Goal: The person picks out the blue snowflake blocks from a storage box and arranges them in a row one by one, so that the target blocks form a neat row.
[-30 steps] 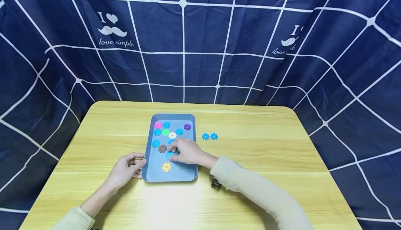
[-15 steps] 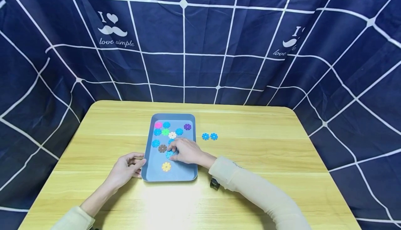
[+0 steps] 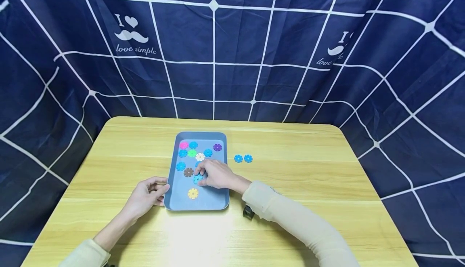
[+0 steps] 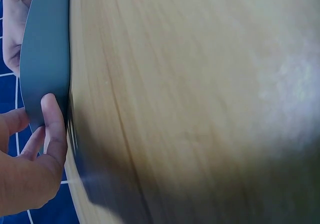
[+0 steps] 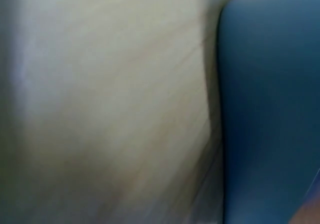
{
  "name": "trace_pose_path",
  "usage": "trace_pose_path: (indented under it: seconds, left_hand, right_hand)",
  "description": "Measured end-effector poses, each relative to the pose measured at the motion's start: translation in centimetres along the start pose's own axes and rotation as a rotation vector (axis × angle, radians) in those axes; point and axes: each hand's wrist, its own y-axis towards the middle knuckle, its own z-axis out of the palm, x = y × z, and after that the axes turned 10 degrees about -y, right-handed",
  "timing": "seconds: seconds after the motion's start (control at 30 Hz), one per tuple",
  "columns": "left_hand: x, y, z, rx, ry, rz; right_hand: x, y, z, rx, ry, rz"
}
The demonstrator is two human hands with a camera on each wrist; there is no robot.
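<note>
My left hand (image 3: 144,196) holds the near left side of a shallow blue-grey tray (image 3: 177,200). In the left wrist view, its fingers lie against the tray's outer wall (image 4: 46,49). Over the middle of the tray, my right hand (image 3: 218,175) pinches a light-blue notched plastic disc (image 3: 196,181) between thumb and fingers, partly covering it. Beside that disc lie a brown disc (image 3: 188,172) and, nearer, a yellow disc (image 3: 193,193). Another blue disc is partly hidden behind the fingers. The right wrist view catches mostly the tray's outer wall (image 5: 270,104).
Further up the tray are several blue discs (image 3: 181,166), a pink disc (image 3: 184,145), a green disc (image 3: 191,153), a cream disc (image 3: 200,157) and a purple disc (image 3: 217,147). Two blue discs (image 3: 243,158) lie side by side on the wooden table (image 3: 290,170), right of the tray.
The blue disc in the right hand has shifted very slightly to the right, and the right hand has risen a touch. My left hand and the tray stay put.
</note>
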Motion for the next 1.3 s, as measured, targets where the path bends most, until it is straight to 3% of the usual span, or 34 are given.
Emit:
trace_pose_path:
  seconds: [0.7, 1.3]
  left_hand:
    - [0.1, -0.1, 0.1, 0.008, 0.006, 0.011]
    - [0.3, 0.0, 0.1, 0.002, 0.008, 0.012]
  right_hand:
    - [-0.9, -0.4, -1.2, -0.029, 0.126, -0.080]
    - [-2.0, -1.9, -2.9, -0.037, 0.289, -0.012]
